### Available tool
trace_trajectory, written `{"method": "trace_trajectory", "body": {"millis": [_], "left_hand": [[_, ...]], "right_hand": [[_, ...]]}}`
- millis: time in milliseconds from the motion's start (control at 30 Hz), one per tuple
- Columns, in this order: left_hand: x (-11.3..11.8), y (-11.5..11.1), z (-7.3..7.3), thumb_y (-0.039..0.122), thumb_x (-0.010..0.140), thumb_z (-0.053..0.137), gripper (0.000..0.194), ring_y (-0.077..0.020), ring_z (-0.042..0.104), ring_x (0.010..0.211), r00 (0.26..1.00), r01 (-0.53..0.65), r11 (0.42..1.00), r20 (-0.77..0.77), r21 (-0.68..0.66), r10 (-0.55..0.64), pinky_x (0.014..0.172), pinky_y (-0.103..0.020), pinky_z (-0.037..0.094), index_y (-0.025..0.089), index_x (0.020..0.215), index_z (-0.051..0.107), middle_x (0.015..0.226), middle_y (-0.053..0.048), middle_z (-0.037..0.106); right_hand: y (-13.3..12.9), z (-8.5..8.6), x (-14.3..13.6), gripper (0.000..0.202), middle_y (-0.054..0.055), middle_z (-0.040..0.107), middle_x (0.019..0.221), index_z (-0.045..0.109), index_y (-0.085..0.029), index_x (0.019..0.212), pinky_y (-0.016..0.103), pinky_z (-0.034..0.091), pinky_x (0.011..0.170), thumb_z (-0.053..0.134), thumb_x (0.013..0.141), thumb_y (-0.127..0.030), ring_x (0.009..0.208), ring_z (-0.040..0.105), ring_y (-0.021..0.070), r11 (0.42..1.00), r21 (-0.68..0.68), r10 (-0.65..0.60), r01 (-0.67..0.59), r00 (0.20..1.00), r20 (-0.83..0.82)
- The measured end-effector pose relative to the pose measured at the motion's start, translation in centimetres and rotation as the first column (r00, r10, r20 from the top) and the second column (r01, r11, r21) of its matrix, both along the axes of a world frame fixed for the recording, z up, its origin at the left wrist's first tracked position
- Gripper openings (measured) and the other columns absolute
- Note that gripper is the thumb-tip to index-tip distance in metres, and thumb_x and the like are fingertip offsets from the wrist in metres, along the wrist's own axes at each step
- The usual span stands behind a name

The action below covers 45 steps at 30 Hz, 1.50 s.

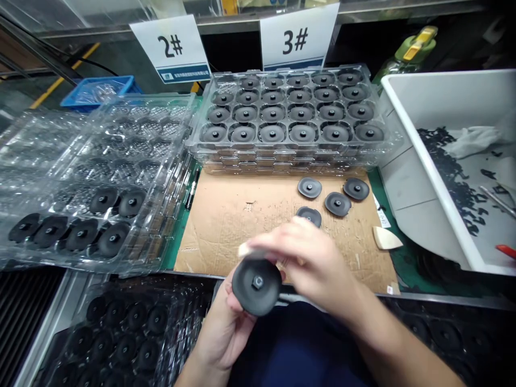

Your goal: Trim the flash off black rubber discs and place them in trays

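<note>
My left hand [228, 328] grips a round black part [257, 287] with a small metal centre, its dished face toward the camera. Over the part's upper edge, my right hand [306, 258] is closed on a small whitish piece [244, 249], blurred by motion. Four loose black parts lie on the cardboard [226, 215] beyond my hands, one of them [309, 215] close to my right fingers. A clear tray [290, 156] full of black parts except at its back left pocket stands at the cardboard's far edge.
At the left, a clear tray [157, 177] holds several black parts in its near rows. A white bin [427, 188] with black scraps stands at the right, beside a pale wedge [387, 238]. Signs, a blue basket [74, 97] and a green bottle [411, 51] are behind.
</note>
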<state>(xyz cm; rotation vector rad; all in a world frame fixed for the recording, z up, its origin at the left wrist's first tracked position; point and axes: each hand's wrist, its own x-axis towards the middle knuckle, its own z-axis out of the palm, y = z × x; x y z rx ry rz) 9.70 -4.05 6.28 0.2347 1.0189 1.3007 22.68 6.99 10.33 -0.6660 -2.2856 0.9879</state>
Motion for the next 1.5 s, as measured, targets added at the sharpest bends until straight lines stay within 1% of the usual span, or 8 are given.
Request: {"method": "trace_trajectory", "body": {"millis": [267,500,667,867,1067,1267,1367,1500], "left_hand": [[-1.3,0.0,0.5,0.044,0.062,0.069,0.056,-0.024,0.061,0.103,0.967,-0.108,0.994,0.235,0.012,0.102,0.092,-0.031,0.046,0.027,0.115,0.059,0.119,-0.006,0.063],[-0.5,0.4,0.7,0.035,0.063,0.073,0.054,-0.0217,0.06,0.104,0.976,-0.121,0.992,0.189,0.034,0.112,0.093,-0.031,0.046,0.029,0.115,0.057,0.119,-0.003,0.063],[-0.5,0.3,0.5,0.031,0.064,0.074,0.049,-0.0194,0.058,0.106,0.979,-0.106,0.993,0.167,-0.057,0.115,0.092,-0.026,0.045,0.028,0.111,0.06,0.113,-0.001,0.066],[-0.5,0.9,1.0,0.031,0.064,0.073,0.035,-0.0135,0.062,0.097,0.969,-0.078,0.997,0.235,-0.013,0.078,0.078,-0.015,0.049,0.026,0.098,0.067,0.099,0.002,0.071],[-0.8,1.2,1.5,0.023,0.061,0.076,0.047,-0.0168,0.062,0.1,0.967,-0.033,0.994,0.253,0.103,0.006,0.086,-0.023,0.049,0.028,0.106,0.063,0.111,0.001,0.068],[-0.3,1.0,1.7,0.032,0.061,0.075,0.051,-0.0186,0.053,0.114,0.954,0.012,0.998,0.297,0.063,-0.03,0.096,-0.023,0.042,0.027,0.11,0.062,0.118,0.0,0.064],[-0.3,0.7,1.5,0.036,0.06,0.075,0.057,-0.0221,0.057,0.109,0.942,0.066,0.996,0.325,0.057,-0.081,0.092,-0.027,0.045,0.025,0.114,0.059,0.121,-0.004,0.062],[-0.6,0.1,1.0,0.037,0.063,0.073,0.054,-0.0265,0.061,0.103,0.9,0.1,0.987,0.411,0.129,-0.145,0.089,-0.032,0.047,0.026,0.114,0.059,0.116,-0.006,0.065]], "right_hand": [[-0.7,-10.1,2.6,0.025,0.001,0.068,0.084,0.065,-0.025,0.101,0.031,0.045,0.071,0.049,0.085,-0.014,0.076,0.057,0.0167,0.966,-0.161,-0.168,0.202,0.964,0.205],[-1.3,-1.8,0.8,0.028,0.002,0.062,0.106,0.054,-0.025,0.116,0.026,0.046,0.075,0.047,0.089,-0.021,0.087,0.057,0.015,0.922,-0.167,-0.348,0.35,0.937,0.041],[-3.2,2.9,-0.6,0.029,0.004,0.063,0.091,0.056,-0.016,0.113,0.024,0.047,0.078,0.043,0.087,-0.012,0.083,0.057,0.0136,0.978,-0.193,0.08,-0.076,0.997,0.011],[-2.6,2.5,-1.9,0.028,0.006,0.061,0.087,0.055,-0.012,0.113,0.026,0.046,0.072,0.04,0.089,-0.015,0.077,0.056,0.0145,0.994,-0.085,-0.067,0.063,0.997,-0.042],[-3.1,3.7,1.4,0.025,-0.001,0.062,0.085,0.059,-0.018,0.105,0.018,0.046,0.068,0.047,0.085,-0.009,0.075,0.057,0.0093,0.986,-0.156,0.084,-0.064,0.988,0.128],[-2.0,3.2,1.1,0.024,0.003,0.063,0.072,0.064,-0.018,0.1,0.029,0.038,0.056,0.043,0.089,-0.017,0.06,0.049,0.0147,0.955,0.278,-0.128,0.106,0.99,0.059],[-0.3,1.0,0.6,0.022,0.0,0.066,0.088,0.063,-0.024,0.101,0.028,0.043,0.068,0.044,0.091,-0.02,0.075,0.056,0.0136,0.997,0.064,-0.027,0.035,0.992,-0.119],[0.2,-3.9,1.3,0.022,0.005,0.063,0.106,0.059,-0.022,0.108,0.029,0.048,0.076,0.046,0.09,-0.025,0.094,0.059,0.0167,0.887,-0.375,-0.301,0.269,0.953,-0.028]]}}
